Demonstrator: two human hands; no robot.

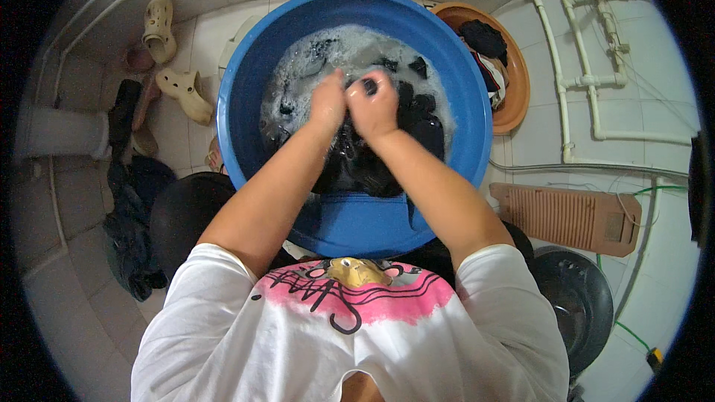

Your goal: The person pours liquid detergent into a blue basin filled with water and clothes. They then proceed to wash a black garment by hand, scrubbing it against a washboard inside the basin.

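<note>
A large blue plastic basin stands in front of me, holding foamy water and dark wet clothes. My left hand and my right hand are close together over the middle of it. Both are closed on a wet black garment, which trails down between my forearms. A dark fold of it pokes out of my right fist. More black cloth lies in the suds to the right. At the near side of the basin, a smooth blue sloping panel shows between my arms.
An orange basin with clothes stands behind on the right. Nearer on that side are a brown washboard and a black basin. Beige clogs and dark clothing lie on the left. White pipes run along the wall.
</note>
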